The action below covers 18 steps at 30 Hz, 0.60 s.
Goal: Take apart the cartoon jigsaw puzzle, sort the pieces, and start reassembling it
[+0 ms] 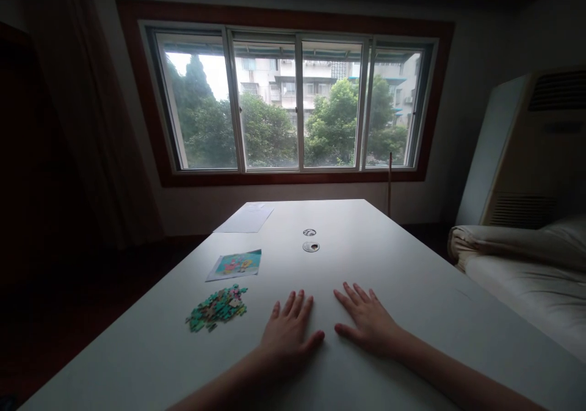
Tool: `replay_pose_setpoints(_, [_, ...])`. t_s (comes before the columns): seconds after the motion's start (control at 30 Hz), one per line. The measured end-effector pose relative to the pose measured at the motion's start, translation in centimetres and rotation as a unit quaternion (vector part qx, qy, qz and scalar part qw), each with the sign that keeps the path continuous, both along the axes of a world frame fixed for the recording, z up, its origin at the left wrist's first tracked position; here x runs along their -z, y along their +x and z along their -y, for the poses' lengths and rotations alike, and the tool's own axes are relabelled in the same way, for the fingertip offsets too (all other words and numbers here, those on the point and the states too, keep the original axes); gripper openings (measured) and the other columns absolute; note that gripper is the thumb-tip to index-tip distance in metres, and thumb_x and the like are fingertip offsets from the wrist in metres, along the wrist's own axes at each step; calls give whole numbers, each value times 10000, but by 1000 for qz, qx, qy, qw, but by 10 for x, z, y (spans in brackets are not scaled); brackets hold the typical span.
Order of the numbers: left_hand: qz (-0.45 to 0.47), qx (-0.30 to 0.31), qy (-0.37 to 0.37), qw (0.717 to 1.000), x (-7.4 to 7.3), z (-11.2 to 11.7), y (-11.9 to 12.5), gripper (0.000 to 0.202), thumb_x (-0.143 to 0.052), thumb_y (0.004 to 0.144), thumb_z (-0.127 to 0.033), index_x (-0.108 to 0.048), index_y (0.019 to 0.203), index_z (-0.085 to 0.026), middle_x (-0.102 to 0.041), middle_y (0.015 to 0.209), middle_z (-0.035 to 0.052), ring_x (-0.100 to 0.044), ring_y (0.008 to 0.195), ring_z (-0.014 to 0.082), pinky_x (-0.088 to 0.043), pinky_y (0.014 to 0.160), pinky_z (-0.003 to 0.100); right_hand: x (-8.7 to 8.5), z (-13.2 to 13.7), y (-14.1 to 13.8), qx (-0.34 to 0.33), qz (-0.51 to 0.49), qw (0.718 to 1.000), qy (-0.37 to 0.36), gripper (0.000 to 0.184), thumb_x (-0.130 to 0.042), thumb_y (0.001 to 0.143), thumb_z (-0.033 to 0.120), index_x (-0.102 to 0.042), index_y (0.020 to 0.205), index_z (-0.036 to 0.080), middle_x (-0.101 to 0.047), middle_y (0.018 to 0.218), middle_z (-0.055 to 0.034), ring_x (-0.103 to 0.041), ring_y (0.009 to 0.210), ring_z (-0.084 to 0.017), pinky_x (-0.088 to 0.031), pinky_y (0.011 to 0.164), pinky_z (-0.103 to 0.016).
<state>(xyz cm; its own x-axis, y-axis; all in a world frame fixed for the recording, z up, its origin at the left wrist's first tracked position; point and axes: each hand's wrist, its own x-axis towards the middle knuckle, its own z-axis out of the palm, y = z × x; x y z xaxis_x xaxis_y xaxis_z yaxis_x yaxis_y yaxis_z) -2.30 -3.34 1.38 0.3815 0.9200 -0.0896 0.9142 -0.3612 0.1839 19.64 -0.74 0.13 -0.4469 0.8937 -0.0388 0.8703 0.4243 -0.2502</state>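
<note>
My left hand (288, 331) lies flat and open on the white table (403, 276), palm down, holding nothing. My right hand (366, 320) rests flat beside it, fingers spread, also empty. A pile of loose jigsaw pieces (217, 307), mostly teal with pink and yellow, sits on the table just left of my left hand. Beyond the pile lies a colourful picture card (234, 264).
A sheet of white paper (245, 218) lies at the table's far left. Two round cable holes (311, 246) sit mid-table. A wide window (293, 99) fills the far wall. A sofa (526, 258) and a tall air conditioner (540, 148) stand to the right.
</note>
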Motion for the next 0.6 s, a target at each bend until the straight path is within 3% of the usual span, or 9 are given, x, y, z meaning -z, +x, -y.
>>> replay_pose_setpoints(0.4, [3, 10, 16, 1000, 5, 1, -2, 755, -197, 763, -671, -159, 1371, -225, -92, 1427, 82, -66, 1297, 292, -101, 1007, 516, 0, 1, -1, 0, 5, 1000, -6, 758, -256, 724, 712, -173, 1355, 301, -123, 1430, -71, -76, 1293, -318, -60, 991, -548])
replay_pose_setpoints(0.6, [6, 16, 15, 1000, 1, 2, -3, 754, -210, 763, -669, -161, 1370, -224, -99, 1427, 83, -60, 1297, 297, -93, 1006, 521, -1, 2, -2, 4, 8, 1000, -7, 754, -258, 723, 711, -179, 1353, 304, -119, 1431, -66, -77, 1293, -318, -68, 991, -549])
